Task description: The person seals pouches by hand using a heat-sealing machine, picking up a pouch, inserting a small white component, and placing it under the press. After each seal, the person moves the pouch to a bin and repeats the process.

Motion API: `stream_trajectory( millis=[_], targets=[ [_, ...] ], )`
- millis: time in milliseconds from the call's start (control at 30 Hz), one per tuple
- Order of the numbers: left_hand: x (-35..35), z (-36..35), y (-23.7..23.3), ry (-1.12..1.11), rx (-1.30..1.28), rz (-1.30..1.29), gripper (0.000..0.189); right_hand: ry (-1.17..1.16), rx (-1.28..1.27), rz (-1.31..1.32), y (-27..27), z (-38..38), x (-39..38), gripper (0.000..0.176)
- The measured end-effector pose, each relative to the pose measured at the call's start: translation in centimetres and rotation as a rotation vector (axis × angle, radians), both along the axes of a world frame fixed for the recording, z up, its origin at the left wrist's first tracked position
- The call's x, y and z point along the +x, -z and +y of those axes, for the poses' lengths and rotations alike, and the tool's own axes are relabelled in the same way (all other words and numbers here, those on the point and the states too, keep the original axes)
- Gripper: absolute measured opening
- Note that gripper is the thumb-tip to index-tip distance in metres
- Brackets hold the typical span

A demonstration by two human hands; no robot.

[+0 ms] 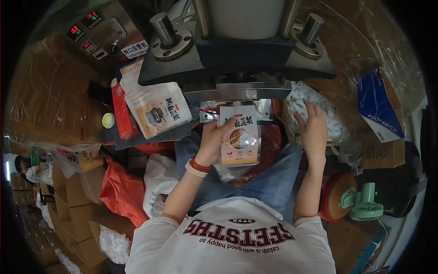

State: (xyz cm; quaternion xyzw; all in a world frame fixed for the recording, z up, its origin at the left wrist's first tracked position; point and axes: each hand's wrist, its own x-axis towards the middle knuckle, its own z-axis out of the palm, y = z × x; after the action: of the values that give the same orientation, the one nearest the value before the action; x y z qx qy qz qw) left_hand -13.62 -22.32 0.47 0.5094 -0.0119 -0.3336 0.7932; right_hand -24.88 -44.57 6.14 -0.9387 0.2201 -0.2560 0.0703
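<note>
My left hand (pixel 214 140) grips a white and yellow printed pouch (pixel 246 158) by its left edge, thumb across the front. The pouch stands upright above my lap, its top close under the metal jaw (pixel 237 91) of a press; a small round window shows in its front. My right hand (pixel 314 130) hovers over or touches a heap of small white plastic pieces (pixel 335 127) in a bag-lined container, fingers and thumb apart. Whether a piece lies under the fingertips I cannot make out. A stack of similar pouches (pixel 171 114) lies to the left.
A control box (pixel 98 34) with lit digits stands back left. Beside the pouch stack are a red box (pixel 122 109) and a yellow-topped round tin (pixel 108 120). On the right are a blue foot-switch box (pixel 381 102) and a green fan (pixel 367 201). Open cartons (pixel 75 201) stand left.
</note>
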Motion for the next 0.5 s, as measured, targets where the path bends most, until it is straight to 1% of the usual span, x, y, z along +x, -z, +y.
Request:
stream_trajectory(
  millis=[33,100,133,167,200,233,300,333,400,433,467,500],
  targets=[
    [0.3,-0.2,0.2,-0.003,-0.020,0.004,0.024,-0.004,0.003,0.001,1.5,-0.5,0.2,0.029],
    [0.8,-0.4,0.6,-0.018,-0.037,0.000,0.024,0.020,0.144,0.140,3.6,-1.0,1.0,0.027],
    [0.9,-0.3,0.8,0.001,0.044,-0.032,0.025,0.006,0.148,0.139,3.7,-1.5,1.1,0.027],
    [0.9,0.1,0.9,0.023,0.131,-0.059,0.025,-0.054,0.197,0.080,3.8,-1.6,0.8,0.026],
    [1.5,1.2,0.6,0.172,0.252,-0.178,0.044,-0.109,0.244,0.016,3.9,-1.7,0.6,0.025],
    [1.9,2.2,0.1,0.166,0.255,-0.181,0.044,-0.116,0.246,0.013,4.0,-1.8,0.6,0.025],
    [2.4,4.4,-0.8,-0.420,1.106,-1.319,0.069,-0.093,0.379,-0.179,4.2,-2.0,0.3,0.018],
    [2.8,5.9,-0.3,-0.419,1.110,-1.318,0.069,-0.094,0.383,-0.177,3.6,-1.3,0.1,0.018],
    [3.4,9.3,1.3,-0.076,1.519,-1.386,0.086,0.048,0.705,-0.308,1.7,0.6,-0.4,0.018],
    [3.0,10.4,1.1,-0.048,1.476,-1.569,0.067,0.046,0.707,-0.309,1.0,1.4,-0.6,0.018],
    [2.8,11.5,1.4,-0.049,1.475,-1.581,0.067,-0.130,0.905,-0.402,0.4,2.3,-0.6,0.020],
    [2.2,12.8,2.1,-0.038,1.336,-1.484,0.057,-0.305,1.103,-0.489,-0.1,3.4,-1.0,0.022]
  ],
)
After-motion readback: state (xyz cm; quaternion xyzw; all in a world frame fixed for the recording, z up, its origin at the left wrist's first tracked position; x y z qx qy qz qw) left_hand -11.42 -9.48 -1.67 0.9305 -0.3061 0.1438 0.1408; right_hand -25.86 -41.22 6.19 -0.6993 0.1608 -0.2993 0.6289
